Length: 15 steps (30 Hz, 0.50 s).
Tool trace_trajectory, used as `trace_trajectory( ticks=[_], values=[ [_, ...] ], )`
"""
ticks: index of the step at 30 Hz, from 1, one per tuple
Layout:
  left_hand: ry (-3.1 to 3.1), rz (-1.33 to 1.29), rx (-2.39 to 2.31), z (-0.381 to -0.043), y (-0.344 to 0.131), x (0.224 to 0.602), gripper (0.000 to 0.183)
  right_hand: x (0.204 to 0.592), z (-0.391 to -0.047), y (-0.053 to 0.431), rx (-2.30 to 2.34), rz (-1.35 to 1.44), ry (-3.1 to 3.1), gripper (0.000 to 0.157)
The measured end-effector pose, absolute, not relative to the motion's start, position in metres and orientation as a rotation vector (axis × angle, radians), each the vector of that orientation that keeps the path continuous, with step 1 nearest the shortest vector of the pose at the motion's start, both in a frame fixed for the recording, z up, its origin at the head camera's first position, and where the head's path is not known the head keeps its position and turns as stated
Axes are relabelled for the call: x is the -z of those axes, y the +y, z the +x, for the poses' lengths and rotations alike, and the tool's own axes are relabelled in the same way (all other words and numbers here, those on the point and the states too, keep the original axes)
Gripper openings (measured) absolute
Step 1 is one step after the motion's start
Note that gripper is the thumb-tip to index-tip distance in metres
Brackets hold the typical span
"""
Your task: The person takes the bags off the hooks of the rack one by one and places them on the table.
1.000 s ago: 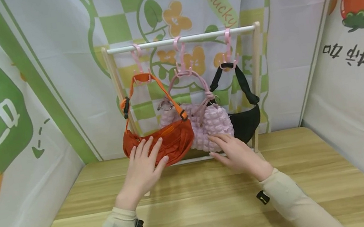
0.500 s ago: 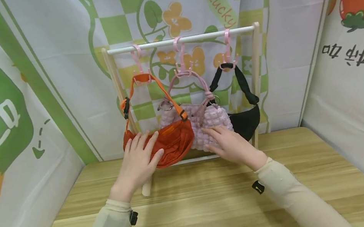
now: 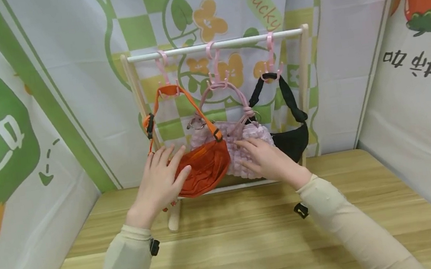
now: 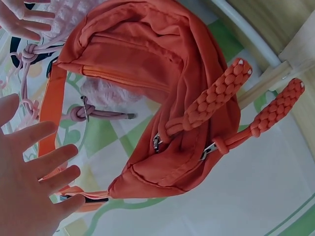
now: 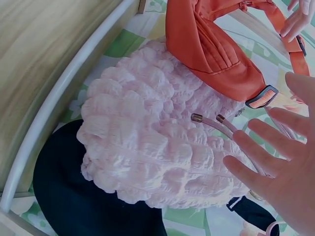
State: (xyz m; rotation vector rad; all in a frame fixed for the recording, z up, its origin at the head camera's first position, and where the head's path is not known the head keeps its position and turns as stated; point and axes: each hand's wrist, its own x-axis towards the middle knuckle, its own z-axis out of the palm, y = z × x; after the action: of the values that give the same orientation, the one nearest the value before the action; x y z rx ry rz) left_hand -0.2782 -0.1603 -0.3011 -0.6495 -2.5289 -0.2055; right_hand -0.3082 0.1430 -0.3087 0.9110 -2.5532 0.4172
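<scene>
Three bags hang side by side on a rack. My left hand (image 3: 159,179) is in front of the left end of the orange-red waist bag (image 3: 205,168), fingers spread. The left wrist view shows a gap between those fingers and the bag's body, and two braided zipper pulls (image 4: 219,93) dangling. My right hand (image 3: 270,161) is over the pink puffy handbag (image 5: 138,137), fingers extended and apart. Whether its fingertips touch the bag or its cord ends (image 5: 209,122) I cannot tell. Partly behind the pink bag hangs a black bag (image 3: 295,141). Neither hand grips anything.
Pink hooks (image 3: 213,68) hold the straps from the rack's white top bar (image 3: 187,51). Wooden posts (image 3: 304,76) frame it at both sides. It stands at the back of a wood-grain table (image 3: 239,246), before printed curtains (image 3: 65,128).
Both hands have moved a little farther up and left across the bags. The right hand now covers more of the pink handbag's middle. The bags stay on their hooks.
</scene>
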Motion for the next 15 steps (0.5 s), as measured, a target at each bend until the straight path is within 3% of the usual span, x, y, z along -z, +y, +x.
trace_trajectory(
  ticks=[15],
  values=[
    [-2.48, -0.652, 0.18, -0.286, -0.163, 0.278, 0.053, 0.295, -0.321, 0.135, -0.506, 0.968, -2.498, 0.05]
  ],
)
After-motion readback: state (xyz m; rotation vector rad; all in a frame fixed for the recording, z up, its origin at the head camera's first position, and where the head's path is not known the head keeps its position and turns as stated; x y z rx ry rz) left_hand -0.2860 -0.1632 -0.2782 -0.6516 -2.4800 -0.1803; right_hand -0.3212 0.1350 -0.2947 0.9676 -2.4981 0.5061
